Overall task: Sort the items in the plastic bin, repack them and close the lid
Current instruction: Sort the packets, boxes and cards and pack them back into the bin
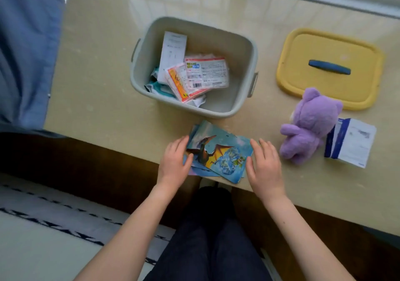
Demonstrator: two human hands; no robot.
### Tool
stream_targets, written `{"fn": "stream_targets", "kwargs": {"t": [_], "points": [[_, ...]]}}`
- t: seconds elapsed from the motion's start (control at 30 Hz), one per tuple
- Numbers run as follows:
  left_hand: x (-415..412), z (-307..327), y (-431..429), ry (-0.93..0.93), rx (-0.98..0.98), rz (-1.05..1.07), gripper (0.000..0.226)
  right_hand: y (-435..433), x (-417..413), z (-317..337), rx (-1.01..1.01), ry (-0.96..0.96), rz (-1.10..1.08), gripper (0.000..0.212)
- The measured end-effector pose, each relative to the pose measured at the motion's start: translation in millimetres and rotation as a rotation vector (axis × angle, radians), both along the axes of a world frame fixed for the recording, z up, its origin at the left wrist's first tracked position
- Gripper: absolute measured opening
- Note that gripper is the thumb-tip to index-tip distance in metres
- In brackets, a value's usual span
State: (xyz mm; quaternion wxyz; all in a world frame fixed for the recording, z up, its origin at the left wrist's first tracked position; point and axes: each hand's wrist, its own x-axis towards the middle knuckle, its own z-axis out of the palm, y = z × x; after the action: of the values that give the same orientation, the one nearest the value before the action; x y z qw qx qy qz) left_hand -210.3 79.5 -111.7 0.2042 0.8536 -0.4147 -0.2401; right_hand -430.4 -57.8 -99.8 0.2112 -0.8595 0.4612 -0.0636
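L hand [175,161] fingers [181,145] straight, laid on left edge of card stack [218,153]. R hand [266,166] fingers [263,145] same on right edge. No curl, nothing gripped; prob pressing in from both sides to square the fanned cards. Stack sits at near edge of surface [97,86], just in front of plastic bin [244,49]. Bin open, packets [205,75] + papers piled left inside. Yellow lid [307,86] parked off to right. Purple plush [307,127] & white/blue box [350,144] beside it, likely sorted out for repack.
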Motion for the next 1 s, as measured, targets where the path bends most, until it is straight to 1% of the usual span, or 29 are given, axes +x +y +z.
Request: {"fn": "stream_targets", "kwargs": {"t": [0.1,0.23,0.33,0.4,0.53,0.7,0.77,0.83,0.93,1.0], "points": [[0,56,1,-0.092,-0.058,-0.056,0.053,-8,7,44,-0.005,-0.013,0.02,0.051],[1,131,-1,-0.161,-0.149,-0.045,0.052,-19,19,108,-0.045,-0.059,0.082,0.052],[7,170,2,-0.198,-0.225,0.012,0.051,-24,27,144,-0.086,-0.126,0.107,0.051],[16,183,2,-0.219,-0.246,0.035,0.051,-26,33,158,-0.119,-0.158,0.113,0.049],[43,183,0,-0.239,-0.257,0.027,0.051,-25,45,161,-0.154,-0.166,0.097,0.048],[83,169,-8,-0.182,-0.219,-0.04,0.052,-15,76,144,-0.145,-0.142,0.02,0.046],[104,163,-14,-0.151,-0.202,-0.084,0.049,-12,96,140,-0.132,-0.154,-0.022,0.045],[127,157,-22,-0.12,-0.188,-0.129,0.044,-10,118,136,-0.073,-0.171,-0.092,0.046],[160,145,-42,-0.077,-0.165,-0.19,0.045,-16,154,126,0.075,-0.217,-0.225,0.05],[180,136,-57,-0.042,-0.145,-0.2,0.045,-23,176,115,0.182,-0.188,-0.29,0.052]]}}
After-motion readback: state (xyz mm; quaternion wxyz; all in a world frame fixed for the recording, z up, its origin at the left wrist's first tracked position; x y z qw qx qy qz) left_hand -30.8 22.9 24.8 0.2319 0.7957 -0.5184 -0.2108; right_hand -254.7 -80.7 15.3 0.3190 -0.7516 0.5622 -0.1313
